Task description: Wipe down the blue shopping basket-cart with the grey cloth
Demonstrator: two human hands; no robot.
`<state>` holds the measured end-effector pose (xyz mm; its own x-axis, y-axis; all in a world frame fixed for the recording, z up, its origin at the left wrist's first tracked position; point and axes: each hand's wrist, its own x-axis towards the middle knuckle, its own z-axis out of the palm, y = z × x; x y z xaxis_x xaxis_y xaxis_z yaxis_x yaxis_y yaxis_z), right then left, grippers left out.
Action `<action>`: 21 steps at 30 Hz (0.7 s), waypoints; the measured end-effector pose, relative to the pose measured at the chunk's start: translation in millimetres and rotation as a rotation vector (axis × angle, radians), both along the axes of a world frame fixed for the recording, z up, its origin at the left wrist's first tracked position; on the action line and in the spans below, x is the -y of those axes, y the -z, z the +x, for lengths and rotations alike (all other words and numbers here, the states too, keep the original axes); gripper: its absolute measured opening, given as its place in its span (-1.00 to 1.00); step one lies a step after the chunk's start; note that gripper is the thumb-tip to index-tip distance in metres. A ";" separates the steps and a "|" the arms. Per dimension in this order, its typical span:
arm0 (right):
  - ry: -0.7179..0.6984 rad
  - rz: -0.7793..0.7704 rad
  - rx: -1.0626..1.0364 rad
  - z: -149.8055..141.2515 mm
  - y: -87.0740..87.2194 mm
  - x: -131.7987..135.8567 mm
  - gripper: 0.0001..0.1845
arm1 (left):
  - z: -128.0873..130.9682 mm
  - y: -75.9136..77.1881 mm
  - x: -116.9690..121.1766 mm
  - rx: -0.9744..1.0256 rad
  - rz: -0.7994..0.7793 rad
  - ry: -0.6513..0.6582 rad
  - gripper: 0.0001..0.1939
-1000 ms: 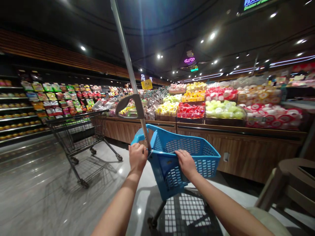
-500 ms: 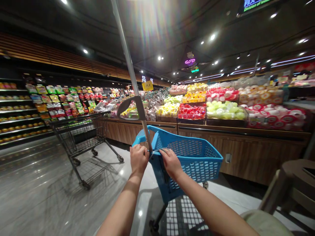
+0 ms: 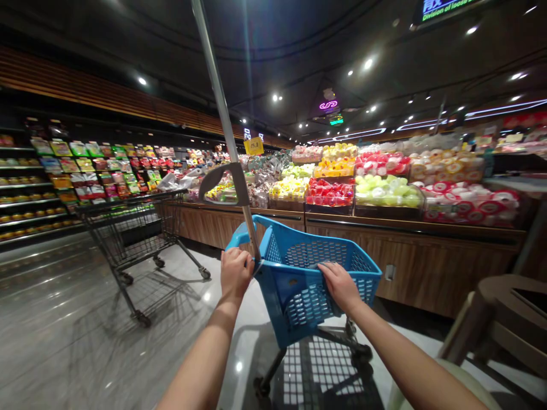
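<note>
A dark ceiling [image 3: 299, 40] dotted with small spotlights [image 3: 368, 64] spans the store, with white light strips [image 3: 352, 136] curving along the right. Wooden slats [image 3: 85, 82] run above the stocked wall shelves [image 3: 23, 196] on the left. The grey floor [image 3: 38, 324] is glossy (it mirrors the lamps in bright spots). A wood-fronted counter [image 3: 427, 273] stretches across, and a brown stool [image 3: 498, 287] stands at the right.

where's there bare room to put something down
Bare floor shows between the black cart and the left hand. The near rim of the blue cart is bare between that hand and the right hand; the bottom inside is hidden. Crowded: the wooden counter, its top packed with colourful goods.
</note>
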<state>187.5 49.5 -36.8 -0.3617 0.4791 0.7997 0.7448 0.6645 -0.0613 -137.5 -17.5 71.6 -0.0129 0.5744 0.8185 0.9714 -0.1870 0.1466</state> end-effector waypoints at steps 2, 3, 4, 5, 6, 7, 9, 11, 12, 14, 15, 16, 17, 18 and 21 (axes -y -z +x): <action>0.030 -0.018 -0.045 2.2 1.1 0.4 -0.57 | 3.7 1.8 -0.2 0.010 0.019 -0.010 -0.72; 0.042 -0.024 -0.070 0.8 1.2 1.0 -0.58 | 5.7 2.7 -0.4 0.018 0.031 -0.017 -0.71; 0.053 -0.028 -0.091 -2.2 1.0 2.0 -0.59 | 7.6 3.5 -0.6 0.026 0.042 -0.025 -0.71; 0.060 -0.027 -0.105 -6.8 0.2 3.3 -0.60 | 9.4 4.1 -0.8 0.033 0.050 -0.033 -0.71; 0.063 -0.026 -0.114 -13.4 -1.3 5.0 -0.60 | 11.1 4.5 -0.9 0.039 0.056 -0.038 -0.71; 0.059 -0.029 -0.122 -22.0 -3.7 7.2 -0.60 | 12.5 4.6 -0.8 0.043 0.060 -0.043 -0.71; 0.028 -0.050 -0.151 -46.2 -11.4 12.8 -0.60 | 14.8 4.5 -0.1 0.049 0.065 -0.048 -0.72; -0.031 -0.079 -0.193 -77.6 -22.7 19.6 -0.57 | 16.4 4.0 1.0 0.050 0.070 -0.051 -0.73; -0.068 -0.081 -0.211 -94.2 -29.0 23.3 -0.56 | 17.0 3.8 1.5 0.048 0.070 -0.051 -0.73; -0.115 -0.084 -0.239 -123.8 -40.8 30.1 -0.54 | 17.1 3.7 2.3 0.044 0.065 -0.053 -0.74; -0.126 -0.082 -0.250 -134.8 -45.4 32.8 -0.54 | 16.7 3.7 2.4 0.040 0.060 -0.055 -0.74; -0.132 -0.081 -0.253 -142.5 -48.7 34.7 -0.53 | 15.7 3.7 2.4 0.037 0.054 -0.058 -0.74; -0.139 -0.078 -0.244 -146.6 -50.6 35.8 -0.53 | 14.4 3.8 2.2 0.034 0.048 -0.060 -0.74; -0.150 -0.071 -0.223 -147.5 -51.0 36.0 -0.53 | 12.7 4.0 2.0 0.031 0.043 -0.062 -0.74; -0.182 -0.033 -0.125 -135.9 -45.6 32.2 -0.52 | 7.0 4.4 1.3 0.020 0.029 -0.045 -0.73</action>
